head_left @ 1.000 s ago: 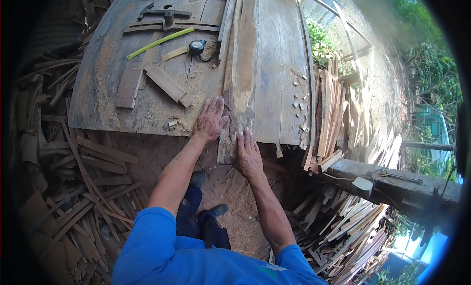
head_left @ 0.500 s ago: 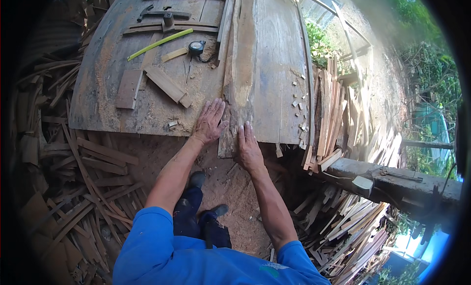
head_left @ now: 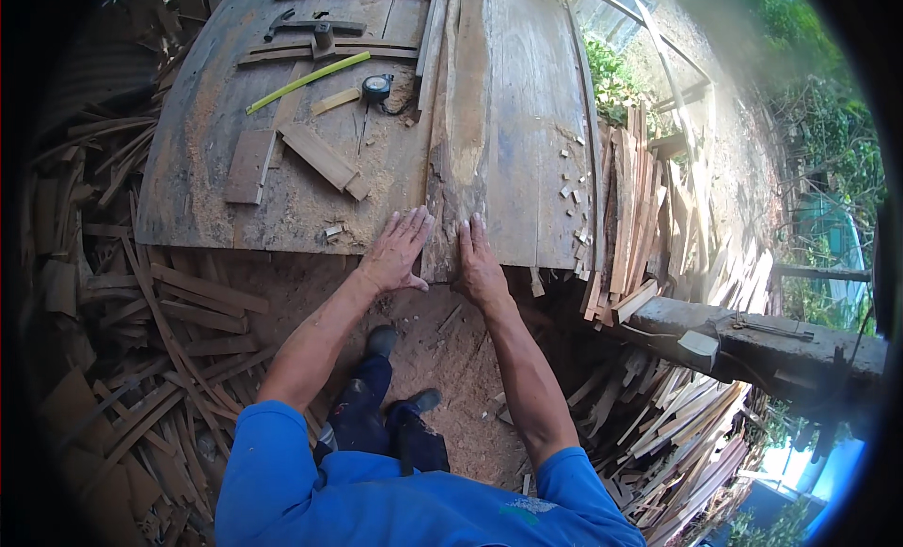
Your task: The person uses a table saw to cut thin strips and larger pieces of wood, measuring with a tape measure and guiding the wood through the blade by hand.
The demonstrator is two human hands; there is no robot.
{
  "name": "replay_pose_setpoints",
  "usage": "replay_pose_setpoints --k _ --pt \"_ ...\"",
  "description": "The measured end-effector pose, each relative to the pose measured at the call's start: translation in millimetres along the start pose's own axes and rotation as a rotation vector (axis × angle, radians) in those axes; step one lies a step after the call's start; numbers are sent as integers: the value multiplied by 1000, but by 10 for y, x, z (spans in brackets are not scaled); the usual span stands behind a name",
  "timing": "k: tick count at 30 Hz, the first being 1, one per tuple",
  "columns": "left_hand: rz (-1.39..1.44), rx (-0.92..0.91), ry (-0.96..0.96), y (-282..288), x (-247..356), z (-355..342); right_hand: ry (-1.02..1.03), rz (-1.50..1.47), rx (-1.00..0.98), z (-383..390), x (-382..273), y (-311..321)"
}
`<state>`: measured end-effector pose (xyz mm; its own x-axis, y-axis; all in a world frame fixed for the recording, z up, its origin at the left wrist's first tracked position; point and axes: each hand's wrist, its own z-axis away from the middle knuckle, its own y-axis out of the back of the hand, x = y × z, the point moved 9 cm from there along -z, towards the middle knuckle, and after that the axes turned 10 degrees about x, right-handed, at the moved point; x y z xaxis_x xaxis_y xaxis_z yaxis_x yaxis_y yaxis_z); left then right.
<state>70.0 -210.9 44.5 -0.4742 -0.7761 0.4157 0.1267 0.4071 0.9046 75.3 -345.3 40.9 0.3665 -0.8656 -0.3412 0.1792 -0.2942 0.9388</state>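
A long weathered plank with a rough, cracked end lies lengthwise on the wooden worktable, its near end just past the front edge. My left hand is open at that edge, fingers spread along the plank's left side and thumb pointing toward its end. My right hand touches the plank's right side near the end, fingers stretched forward. Left of the plank lie a hammer, a yellow strip, a tape measure and loose wood pieces. Small wood blocks are scattered at the right.
Heaped offcuts cover the ground at the left. Stacked slats lean by the table's right side, and a concrete beam with wires juts out below them. More scrap strips and green plants are at the right.
The plank has slid away from me, so less of its end overhangs the edge. My left hand has moved down toward the front edge; my right hand has moved forward a little.
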Motion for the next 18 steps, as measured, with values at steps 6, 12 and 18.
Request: replay_pose_setpoints --k 6,12,18 --pt "-66 -30 43 -26 -14 -27 -17 -74 -15 -66 -17 73" --pt "-91 -54 55 -51 -35 -101 14 -282 -47 -44 224 61" --pt "-106 -87 92 -67 -81 -114 96 -184 105 217 313 -21"
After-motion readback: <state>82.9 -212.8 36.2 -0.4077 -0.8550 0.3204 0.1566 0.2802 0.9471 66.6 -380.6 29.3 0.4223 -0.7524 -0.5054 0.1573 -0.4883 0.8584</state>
